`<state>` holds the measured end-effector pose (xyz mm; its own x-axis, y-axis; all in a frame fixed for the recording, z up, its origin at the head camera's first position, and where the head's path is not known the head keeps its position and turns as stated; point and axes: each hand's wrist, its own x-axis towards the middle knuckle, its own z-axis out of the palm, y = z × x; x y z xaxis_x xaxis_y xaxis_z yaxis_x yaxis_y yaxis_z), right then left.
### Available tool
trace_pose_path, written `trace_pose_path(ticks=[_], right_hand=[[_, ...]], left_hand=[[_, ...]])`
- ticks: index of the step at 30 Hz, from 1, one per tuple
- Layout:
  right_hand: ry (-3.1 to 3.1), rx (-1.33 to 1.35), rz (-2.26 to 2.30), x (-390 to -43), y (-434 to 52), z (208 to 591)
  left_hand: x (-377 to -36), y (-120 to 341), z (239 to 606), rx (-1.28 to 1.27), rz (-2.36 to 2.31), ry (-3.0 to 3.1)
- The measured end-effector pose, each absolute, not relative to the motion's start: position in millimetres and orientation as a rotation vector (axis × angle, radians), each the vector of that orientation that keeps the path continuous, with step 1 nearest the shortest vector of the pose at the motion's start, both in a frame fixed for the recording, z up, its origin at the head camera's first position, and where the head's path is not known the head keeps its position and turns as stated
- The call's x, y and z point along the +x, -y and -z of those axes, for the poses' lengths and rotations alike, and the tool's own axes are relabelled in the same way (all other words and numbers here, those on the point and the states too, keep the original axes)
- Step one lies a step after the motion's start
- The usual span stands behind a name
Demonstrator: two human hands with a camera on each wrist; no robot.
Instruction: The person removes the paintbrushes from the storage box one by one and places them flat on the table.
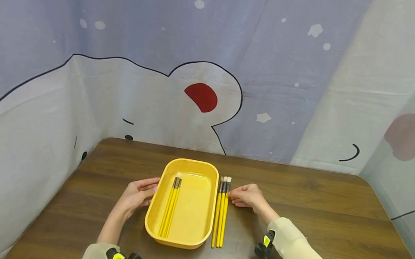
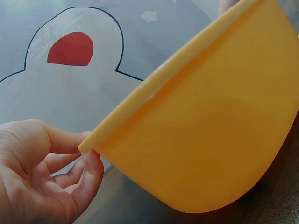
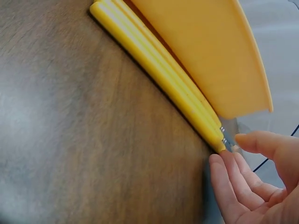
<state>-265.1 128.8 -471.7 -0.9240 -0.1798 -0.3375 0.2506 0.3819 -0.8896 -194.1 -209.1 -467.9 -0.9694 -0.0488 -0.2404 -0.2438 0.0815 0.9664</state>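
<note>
A yellow plastic basin (image 1: 199, 209) stands on the table with two paintbrushes (image 1: 170, 209) lying lengthwise inside it, bristles away from me. My left hand (image 1: 135, 195) is at the basin's left side; the left wrist view shows the thumb and a finger pinching its rim (image 2: 135, 100). Three yellow-handled paintbrushes (image 1: 219, 221) lie side by side along the basin's right wall. At the metal collar of the outermost one is my right hand (image 1: 249, 197). In the right wrist view its thumb and fingers (image 3: 240, 186) are spread around the brush's collar, with the bristles largely hidden.
The brown wooden table (image 1: 319, 218) extends to both sides of the basin. Behind it hangs a curtain (image 1: 281, 69) with cartoon prints. A small black wrist camera (image 1: 264, 245) is strapped to each sleeve.
</note>
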Motion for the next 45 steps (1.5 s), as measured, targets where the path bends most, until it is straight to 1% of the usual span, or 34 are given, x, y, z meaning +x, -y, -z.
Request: trace_pose_path(ticks=[11,27,45], right_hand=[[-2.247,-0.047,1.555,-260.9,-125.5,461.3],[-2.345,-0.008,1.557,-259.7,-115.6,450.4],[-2.334,-0.073,1.584,-261.1,-100.1,427.9]], left_hand=[[-193.9,209.4,467.8,-0.302,-2.002,-2.208],[-192.9,209.6,466.9,-0.301,-1.991,-2.222],[-194.4,209.4,467.4,-0.303,-1.984,-2.221]])
